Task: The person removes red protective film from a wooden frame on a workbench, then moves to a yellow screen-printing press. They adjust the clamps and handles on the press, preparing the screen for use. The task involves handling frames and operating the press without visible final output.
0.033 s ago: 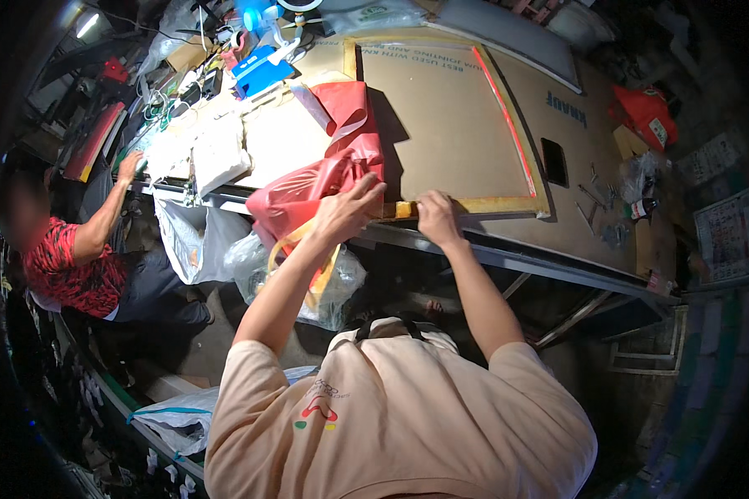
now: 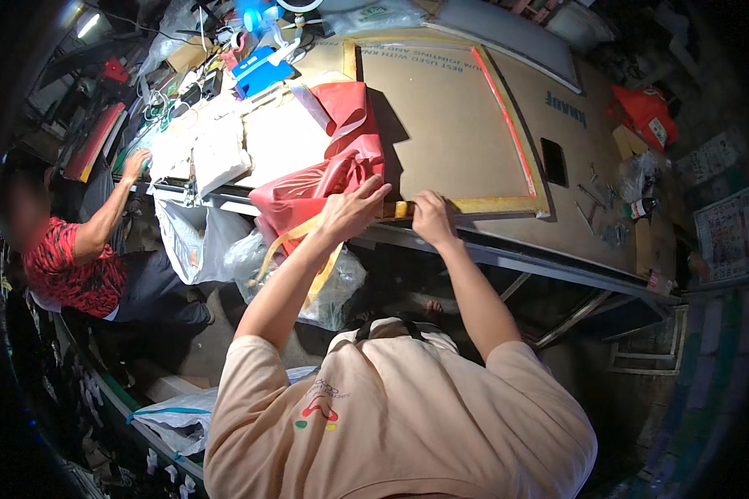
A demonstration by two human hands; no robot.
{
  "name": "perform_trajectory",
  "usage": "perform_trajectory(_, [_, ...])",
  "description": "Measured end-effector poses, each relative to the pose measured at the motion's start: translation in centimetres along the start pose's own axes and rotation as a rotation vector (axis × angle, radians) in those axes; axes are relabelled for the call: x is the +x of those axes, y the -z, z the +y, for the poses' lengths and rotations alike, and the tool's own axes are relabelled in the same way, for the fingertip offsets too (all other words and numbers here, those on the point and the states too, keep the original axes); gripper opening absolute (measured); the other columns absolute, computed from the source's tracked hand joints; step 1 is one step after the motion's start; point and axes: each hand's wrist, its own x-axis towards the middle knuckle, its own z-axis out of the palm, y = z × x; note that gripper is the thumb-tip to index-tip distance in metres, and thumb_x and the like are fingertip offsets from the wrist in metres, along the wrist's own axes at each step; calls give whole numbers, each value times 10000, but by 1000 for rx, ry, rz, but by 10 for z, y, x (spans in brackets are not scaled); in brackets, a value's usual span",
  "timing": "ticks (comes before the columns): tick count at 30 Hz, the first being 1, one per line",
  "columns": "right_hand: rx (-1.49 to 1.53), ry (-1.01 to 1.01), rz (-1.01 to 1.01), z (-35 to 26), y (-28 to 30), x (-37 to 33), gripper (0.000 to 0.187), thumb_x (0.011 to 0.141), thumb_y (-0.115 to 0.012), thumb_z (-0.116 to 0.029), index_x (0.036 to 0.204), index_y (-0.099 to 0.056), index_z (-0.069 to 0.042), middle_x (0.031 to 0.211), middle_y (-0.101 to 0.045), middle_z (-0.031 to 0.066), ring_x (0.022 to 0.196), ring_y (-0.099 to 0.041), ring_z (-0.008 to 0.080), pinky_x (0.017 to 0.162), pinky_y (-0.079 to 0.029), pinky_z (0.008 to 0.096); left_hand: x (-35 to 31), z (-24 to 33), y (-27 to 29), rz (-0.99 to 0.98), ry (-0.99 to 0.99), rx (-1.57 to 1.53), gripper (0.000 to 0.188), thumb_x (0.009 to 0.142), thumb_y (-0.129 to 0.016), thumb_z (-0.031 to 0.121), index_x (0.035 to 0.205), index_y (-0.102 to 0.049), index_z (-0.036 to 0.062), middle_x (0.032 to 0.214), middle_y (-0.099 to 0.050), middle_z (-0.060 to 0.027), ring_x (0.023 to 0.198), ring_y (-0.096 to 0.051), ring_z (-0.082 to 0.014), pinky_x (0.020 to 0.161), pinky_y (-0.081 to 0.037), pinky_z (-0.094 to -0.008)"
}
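A red plastic-like sheet (image 2: 295, 195) lies bunched over the near edge of a flat rectangular frame (image 2: 499, 204), covering its left side. My left hand (image 2: 354, 212) is closed on the sheet's crumpled lower right part. A yellow strip (image 2: 320, 279) hangs below that hand. My right hand (image 2: 433, 220) rests at the frame's near edge, its fingers curled in a pinch; what they hold is hidden. Between my hands shows a short piece of yellow tape (image 2: 402, 209) on the edge. Yellow tape borders the frame, and a red strip (image 2: 508, 125) runs along its right side.
A dark phone (image 2: 554, 162) and loose metal tools (image 2: 592, 195) lie on the board-covered table to the right. Clear plastic bags (image 2: 337, 291) hang below the table edge. Left, a co-worker (image 2: 79, 258) in a red patterned shirt reaches onto the brightly lit table, near a blue box (image 2: 262, 72).
My left hand has shifted slightly right, its fingers closer together. My right hand has moved a little left. The hanging yellow strip has swung, and the co-worker's hand has moved slightly.
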Motion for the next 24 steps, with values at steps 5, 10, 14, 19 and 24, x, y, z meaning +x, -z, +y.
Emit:
perform_trajectory(5, [-153,-4,-52,-25,-6,-3,350,724,-771,-192,1028,-680,-45,1050,-629,125,1027,-580,344,922,-448,446,24,-13,-35,-109,76,118,499,735,-769,258,1191,-620,120,1166,-605,-57,820,-697,-280,619,-543,-441])
perform_trajectory(10, [-193,-60,-51,-31,-11,-7,465,639,-823,-207,1053,-655,-78,1047,-608,101,1071,-554,325,974,-389,454,12,-25,-46,6,-67,195,324,749,-750,268,1022,-660,117,1016,-594,-48,885,-654,-264,651,-543,-411])
perform_trajectory(14, [-211,-42,-19,-40,-10,-21,476,609,-831,-181,1033,-639,-80,1037,-604,97,1080,-555,305,1006,-364,460,-9,-15,-28,-41,-117,133,472,684,-819,323,1075,-656,115,1078,-564,-69,904,-642,-276,671,-546,-406])
perform_trajectory(19, [-121,55,-68,-62,16,-43,408,591,-786,-207,936,-601,-93,936,-595,86,973,-587,301,979,-402,456,-37,1,2,-294,-126,136,587,637,-849,314,1155,-653,120,1113,-536,-94,988,-627,-286,725,-548,-416])
perform_trajectory(24, [-151,175,92,-78,50,-40,215,694,-752,-251,745,-603,-105,747,-576,58,723,-613,274,603,-499,387,-59,12,26,-205,-206,143,308,702,-728,156,1004,-709,100,1123,-554,-86,930,-600,-259,722,-523,-369])
